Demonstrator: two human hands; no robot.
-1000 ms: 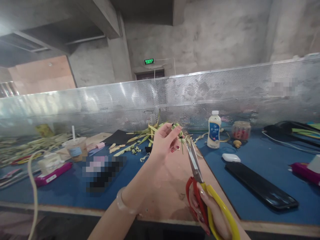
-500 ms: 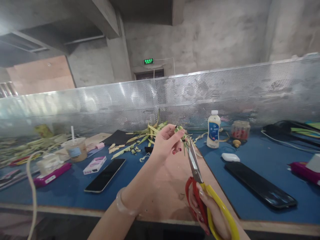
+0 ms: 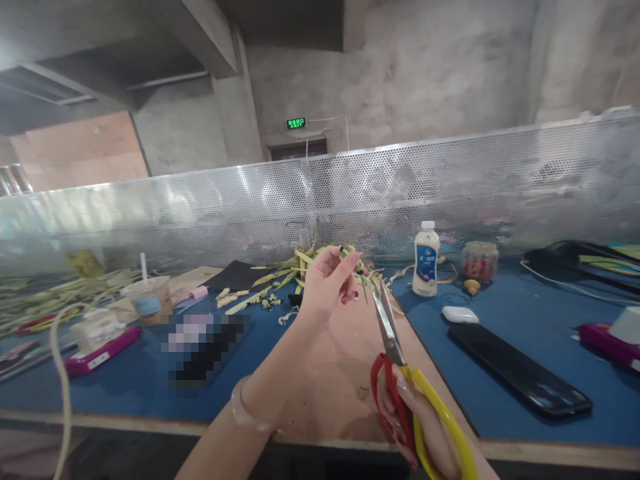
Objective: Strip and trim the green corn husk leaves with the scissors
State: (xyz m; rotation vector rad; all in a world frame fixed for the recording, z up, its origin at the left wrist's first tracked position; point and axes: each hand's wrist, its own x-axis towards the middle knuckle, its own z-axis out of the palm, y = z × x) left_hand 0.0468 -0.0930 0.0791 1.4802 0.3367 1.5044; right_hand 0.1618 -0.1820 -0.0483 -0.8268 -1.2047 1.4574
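Note:
My left hand (image 3: 330, 283) is raised over the middle of the table, its fingers pinched on a small green leaf piece (image 3: 358, 265). The fingers hide much of this piece, and thin strips hang from its right side. My right hand (image 3: 413, 417) is wrapped round the handles of a pair of scissors (image 3: 389, 327), one loop red and the other yellow. The blades point up and away from me, slightly apart, with their tips close to the hanging strips. Whether they touch the strips I cannot tell.
Leaf strips (image 3: 280, 277) lie heaped behind my left hand. On the right stand a milk bottle (image 3: 425, 263), a jar (image 3: 479, 261), a white earphone case (image 3: 461, 315) and a black phone (image 3: 520, 370). To the left are a drink cup (image 3: 150, 300) and a tissue pack (image 3: 103, 350).
My left hand has shifted slightly left and turned a little, and less of the green leaf piece shows. The scissors stay almost in place.

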